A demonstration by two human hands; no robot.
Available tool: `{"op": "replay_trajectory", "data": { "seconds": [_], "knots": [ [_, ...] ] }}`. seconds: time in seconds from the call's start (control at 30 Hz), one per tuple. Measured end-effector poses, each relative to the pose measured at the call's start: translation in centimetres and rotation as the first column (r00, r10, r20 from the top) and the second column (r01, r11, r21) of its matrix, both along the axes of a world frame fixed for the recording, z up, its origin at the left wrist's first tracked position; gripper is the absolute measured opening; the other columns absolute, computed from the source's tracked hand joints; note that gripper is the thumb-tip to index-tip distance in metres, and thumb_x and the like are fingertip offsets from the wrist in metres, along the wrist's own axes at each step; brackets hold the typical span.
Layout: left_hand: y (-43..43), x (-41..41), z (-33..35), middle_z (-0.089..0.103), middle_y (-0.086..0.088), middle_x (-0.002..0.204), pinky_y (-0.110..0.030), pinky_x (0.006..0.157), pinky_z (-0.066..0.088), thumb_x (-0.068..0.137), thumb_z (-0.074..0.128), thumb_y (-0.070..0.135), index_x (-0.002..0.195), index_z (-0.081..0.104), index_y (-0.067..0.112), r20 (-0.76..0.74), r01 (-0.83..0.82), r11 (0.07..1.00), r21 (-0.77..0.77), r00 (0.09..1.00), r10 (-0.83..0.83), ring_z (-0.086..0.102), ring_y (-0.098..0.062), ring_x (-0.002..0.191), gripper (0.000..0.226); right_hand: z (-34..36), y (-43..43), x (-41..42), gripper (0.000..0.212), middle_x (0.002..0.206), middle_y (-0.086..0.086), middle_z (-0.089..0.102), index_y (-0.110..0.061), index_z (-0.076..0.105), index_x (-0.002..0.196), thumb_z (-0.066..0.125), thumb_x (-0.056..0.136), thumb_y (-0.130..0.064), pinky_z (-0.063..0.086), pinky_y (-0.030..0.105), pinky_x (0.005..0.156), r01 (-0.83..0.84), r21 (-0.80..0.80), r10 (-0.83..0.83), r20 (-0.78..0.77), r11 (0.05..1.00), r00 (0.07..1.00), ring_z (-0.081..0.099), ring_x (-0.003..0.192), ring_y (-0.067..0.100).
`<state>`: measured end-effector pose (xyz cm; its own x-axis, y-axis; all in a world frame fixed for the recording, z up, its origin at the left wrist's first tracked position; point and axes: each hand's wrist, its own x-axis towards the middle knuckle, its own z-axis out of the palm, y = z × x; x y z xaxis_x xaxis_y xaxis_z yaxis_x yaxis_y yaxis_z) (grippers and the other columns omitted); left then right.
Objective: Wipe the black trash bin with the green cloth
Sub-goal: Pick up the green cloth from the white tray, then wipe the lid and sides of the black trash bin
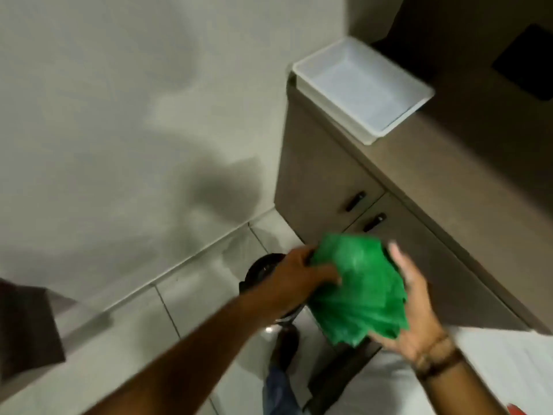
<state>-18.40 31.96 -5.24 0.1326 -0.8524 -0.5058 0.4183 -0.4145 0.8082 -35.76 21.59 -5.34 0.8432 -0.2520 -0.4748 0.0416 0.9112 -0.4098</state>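
A crumpled green cloth point(357, 287) hangs in the air low in the head view, held between both hands. My left hand point(296, 277) pinches its upper left edge with closed fingers. My right hand point(411, 307) lies palm-up under its right side, fingers spread against the fabric. The black trash bin point(261, 269) stands on the floor below and behind my left hand; only part of its round top and rim shows, the rest is hidden by my arm and the cloth.
A brown cabinet point(323, 181) with two dark handles stands to the right of the bin, with a white plastic tray point(363, 85) on its countertop corner. A grey wall fills the left. My shoe point(285, 345) rests on the tiled floor.
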Motion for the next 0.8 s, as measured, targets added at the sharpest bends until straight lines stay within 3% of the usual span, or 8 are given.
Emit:
{"op": "replay_trajectory", "data": {
  "seconds": [0.13,0.23,0.33,0.4,0.5,0.6,0.7,0.8],
  "knots": [
    [12.5,-6.3,-7.3,0.069,-0.036,0.119,-0.063,0.095,0.058,0.063,0.074,0.024,0.114,0.072,-0.002,0.128,0.048,0.97,0.24,0.988,-0.081,0.072,-0.05,0.107,0.058,-5.9,13.9,-4.3,0.095,0.163,0.029,0.032,0.0,0.01,0.164,0.032,0.1,-0.067,0.007,0.059,0.125,0.079,0.19,-0.069,-0.06,0.979,0.996,0.037,0.146,0.042],
    [18.0,-9.5,-11.3,0.064,-0.038,0.13,-0.053,0.1,0.058,0.058,0.077,0.032,0.095,0.077,0.013,0.179,-0.031,0.947,0.32,0.983,-0.029,0.072,-0.043,0.113,0.042,-10.1,18.2,-6.7,0.082,0.169,0.027,0.017,0.005,0.002,0.162,-0.013,0.104,-0.05,-0.003,0.049,0.126,0.172,0.091,-0.177,0.056,0.981,0.983,0.015,0.158,0.037],
    [20.8,-10.9,-15.3,0.065,-0.031,0.134,-0.027,0.087,0.051,0.059,0.073,0.038,0.082,0.07,0.026,0.24,-0.066,0.909,0.412,0.97,-0.038,0.073,-0.017,0.092,0.027,-15.4,20.0,-8.5,0.065,0.157,0.026,0.045,0.002,0.034,0.157,0.042,0.11,-0.041,0.019,0.05,0.127,0.137,-0.077,-0.152,-0.241,0.988,0.958,0.039,0.15,0.034],
    [21.4,-11.0,-19.0,0.068,-0.015,0.138,-0.025,0.089,0.053,0.062,0.073,0.043,0.091,0.07,0.033,0.309,-0.094,0.89,0.447,0.949,-0.055,0.073,-0.017,0.111,0.031,-20.1,19.7,-9.1,0.059,0.136,0.025,0.067,0.0,0.067,0.135,0.082,0.087,-0.032,0.04,0.052,0.118,-0.034,-0.057,0.011,-0.36,0.998,0.933,0.056,0.137,0.038],
    [21.3,-9.6,-25.8,0.068,0.011,0.129,-0.023,0.09,0.054,0.064,0.077,0.06,0.102,0.065,0.046,0.42,-0.045,0.899,0.436,0.893,-0.159,0.069,-0.009,0.117,0.043,-26.2,19.3,-8.5,0.046,0.12,0.032,0.072,0.007,0.07,0.125,0.072,0.082,-0.005,0.054,0.054,0.102,-0.027,0.023,0.035,-0.567,0.999,0.823,0.067,0.12,0.046],
    [20.3,-5.5,-33.2,0.075,0.013,0.115,-0.04,0.097,0.061,0.061,0.088,0.077,0.111,0.071,0.044,0.305,0.11,0.94,0.323,0.928,-0.213,0.073,-0.004,0.104,0.062,-31.0,18.0,-4.8,0.042,0.085,0.028,0.079,0.004,0.083,0.084,0.045,0.098,0.018,0.063,0.034,0.053,-0.008,-0.022,-0.009,-0.67,1.0,0.742,0.08,0.072,0.032],
    [17.6,0.4,-42.0,0.063,0.013,0.144,-0.044,0.112,0.053,0.045,0.083,0.09,0.144,0.056,0.041,0.404,0.058,0.927,0.369,0.889,-0.216,0.063,-0.011,0.13,0.114,-35.8,15.3,-1.6,0.027,0.109,0.029,0.077,0.003,0.078,0.11,0.064,0.087,0.002,0.065,0.044,0.064,0.084,-0.053,-0.099,-0.632,0.995,0.768,0.079,0.094,0.041],
    [13.7,5.0,-50.7,0.044,0.005,0.164,-0.053,0.12,0.043,0.046,0.084,0.087,0.162,0.031,0.035,0.672,0.05,0.913,0.405,0.661,-0.334,0.042,-0.024,0.152,0.138,-42.3,10.3,0.6,0.045,0.118,0.021,0.077,-0.004,0.07,0.124,0.074,0.078,-0.005,0.065,0.044,0.069,0.13,-0.288,-0.287,-0.612,0.949,0.737,0.077,0.102,0.037]
  ]
}}
